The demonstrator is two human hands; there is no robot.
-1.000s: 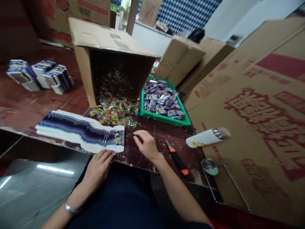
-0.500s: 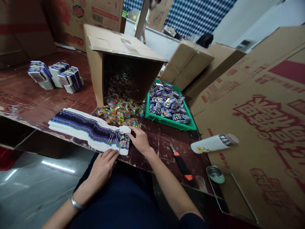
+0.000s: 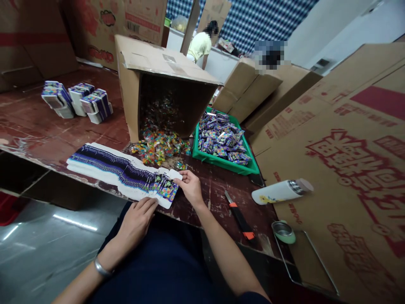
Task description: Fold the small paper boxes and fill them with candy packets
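A long row of overlapping flat printed cards [image 3: 126, 171], purple and white with white tabs, lies along the table's front edge. At its right end, my right hand [image 3: 191, 188] pinches the white tab of the front card [image 3: 170, 192] between thumb and fingers. This card is turned slightly askew from the ones behind it. My left hand [image 3: 141, 216] rests with its fingers laid flat on the near edge of the row, close to the same end. Loose wrapped candies [image 3: 158, 147] spill out of a tipped cardboard box [image 3: 129, 105] just behind the cards.
A green tray [image 3: 221, 165] of purple packets stands beside the box. Several packed small boxes [image 3: 96, 105] sit at the left. Right of my hand lie a utility knife [image 3: 239, 217] and a white bottle [image 3: 275, 193]. A large carton [image 3: 348, 169] borders the right; two people are beyond.
My right hand has drawn the front card slightly right and turned it out of line with the row. My left hand has stayed in place.
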